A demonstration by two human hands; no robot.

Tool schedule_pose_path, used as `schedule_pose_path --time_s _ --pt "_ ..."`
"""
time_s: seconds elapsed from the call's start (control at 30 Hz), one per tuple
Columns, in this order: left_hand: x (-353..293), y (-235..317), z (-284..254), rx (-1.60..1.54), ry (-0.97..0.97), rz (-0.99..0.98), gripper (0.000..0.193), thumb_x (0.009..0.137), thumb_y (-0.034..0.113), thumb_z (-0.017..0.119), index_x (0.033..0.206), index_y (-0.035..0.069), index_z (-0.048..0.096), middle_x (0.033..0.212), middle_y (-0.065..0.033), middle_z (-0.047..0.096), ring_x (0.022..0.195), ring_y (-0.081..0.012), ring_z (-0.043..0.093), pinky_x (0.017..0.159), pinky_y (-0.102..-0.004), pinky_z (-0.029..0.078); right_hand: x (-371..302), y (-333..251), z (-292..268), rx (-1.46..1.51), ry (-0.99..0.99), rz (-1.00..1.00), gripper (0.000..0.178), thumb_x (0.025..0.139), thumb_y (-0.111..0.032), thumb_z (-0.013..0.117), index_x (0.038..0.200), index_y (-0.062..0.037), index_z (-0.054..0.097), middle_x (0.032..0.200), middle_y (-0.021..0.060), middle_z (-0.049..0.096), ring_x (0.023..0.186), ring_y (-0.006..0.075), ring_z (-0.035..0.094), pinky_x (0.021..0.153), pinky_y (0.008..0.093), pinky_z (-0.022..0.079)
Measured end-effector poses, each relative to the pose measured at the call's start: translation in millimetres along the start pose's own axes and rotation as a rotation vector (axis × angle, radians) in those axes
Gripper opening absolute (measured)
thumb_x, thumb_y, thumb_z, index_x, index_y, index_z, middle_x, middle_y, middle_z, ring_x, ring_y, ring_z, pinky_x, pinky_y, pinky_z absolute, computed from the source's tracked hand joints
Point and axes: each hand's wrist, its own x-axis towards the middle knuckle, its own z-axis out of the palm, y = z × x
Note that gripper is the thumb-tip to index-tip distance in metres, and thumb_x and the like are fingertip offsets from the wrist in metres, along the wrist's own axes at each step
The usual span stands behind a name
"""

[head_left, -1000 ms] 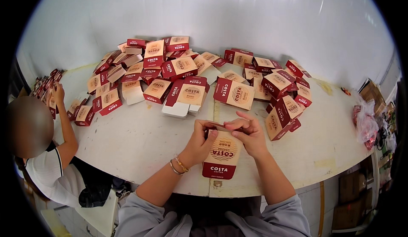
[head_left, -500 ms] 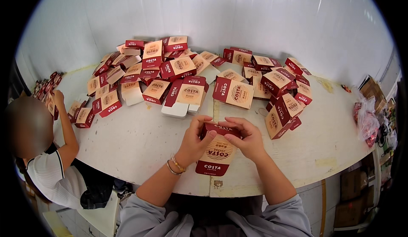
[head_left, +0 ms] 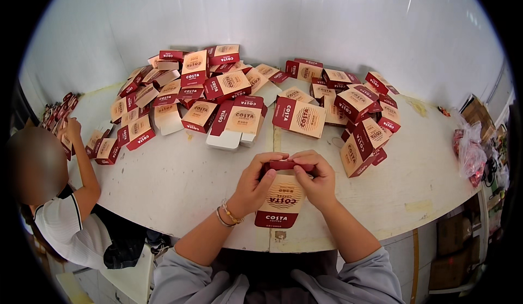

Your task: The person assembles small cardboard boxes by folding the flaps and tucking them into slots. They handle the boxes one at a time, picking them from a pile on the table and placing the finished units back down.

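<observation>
Red and cream are shown on the box [head_left: 277,201], which is held in front of the body, near the front edge of the white table [head_left: 376,206]. Its upper end is gripped from the left by the left hand [head_left: 251,183] and from the right by the right hand [head_left: 317,180]. The fingers of both hands are curled narrowly around this end, and the thumbs are placed toward the near printed face. A red end flap [head_left: 284,165] is positioned between the hands. Whether the lower end is supported by the tabletop cannot be told. Bracelets [head_left: 231,214] are worn on the left wrist. Similar boxes are heaped in a left pile [head_left: 227,86] and a right pile [head_left: 357,101] toward the wall [head_left: 261,15]. White flaps [head_left: 222,140] are exposed on one box at the front of the left pile. At the far left, small packs [head_left: 59,108] are reached by a co-worker's hand [head_left: 73,127]. A clear plastic bag [head_left: 469,157] is located beyond the table's right edge.
</observation>
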Motion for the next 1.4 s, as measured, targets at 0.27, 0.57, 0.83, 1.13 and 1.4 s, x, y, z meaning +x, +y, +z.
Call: schedule_pose_path --time_s 0.27,0.57,0.83,1.13,1.4 --pt "-2.5 -10.7 1.9 -0.013 0.063 0.038 0.025 0.116 0.021 0.043 0.119 -0.001 0.057 0.142 -0.0224 0.061 0.124 -0.0226 0.063 0.106 -0.0356 0.052 1.6 0.0 1.0 -0.059 -0.014 -0.071 0.013 0.092 0.008 0.072 0.093 -0.001 0.063 0.111 0.0124 0.065 0.107 0.0243 0.072 0.087 0.0314 0.059" --pt "-2.2 -6.2 6.8 -0.086 0.225 -0.079 0.026 0.114 0.019 0.051 0.105 -0.002 0.062 0.136 -0.0179 0.069 0.103 -0.0112 0.067 0.088 -0.0257 0.054 1.1 4.0 -13.1 -0.087 -0.169 -0.046 0.005 0.093 0.004 0.071 0.09 0.0004 0.07 0.126 0.0147 0.069 0.106 0.0233 0.071 0.091 0.0346 0.057" --pt "10.0 -17.6 -19.0 -0.315 0.356 -0.092 0.034 0.118 0.029 0.036 0.119 0.002 0.056 0.15 -0.0203 0.056 0.107 -0.0212 0.07 0.094 -0.0331 0.059 10.3 3.1 -0.6 0.175 -0.067 0.337 0.052 0.099 -0.004 0.071 0.148 -0.0046 0.054 0.131 0.0132 0.066 0.11 0.0206 0.068 0.096 0.0333 0.055" --pt "13.0 -40.6 -76.3 1.212 0.344 -0.091 0.041 0.096 0.017 0.074 0.132 0.004 0.06 0.151 -0.0189 0.056 0.145 -0.0355 0.049 0.122 -0.055 0.032 27.2 46.0 -65.5 0.612 0.496 0.395 0.056 0.11 -0.026 0.059 0.15 0.007 0.037 0.142 0.0201 0.052 0.13 0.0341 0.059 0.115 0.0402 0.051" --pt "7.0 -47.9 -98.0 1.275 0.234 -0.21 0.029 0.094 0.016 0.076 0.121 0.008 0.072 0.138 -0.0121 0.07 0.141 -0.0312 0.057 0.122 -0.0525 0.03 18.3 36.7 -41.5 0.691 0.344 0.426 0.053 0.11 -0.017 0.055 0.152 0.0079 0.034 0.159 0.0268 0.04 0.149 0.039 0.044 0.126 0.043 0.039"
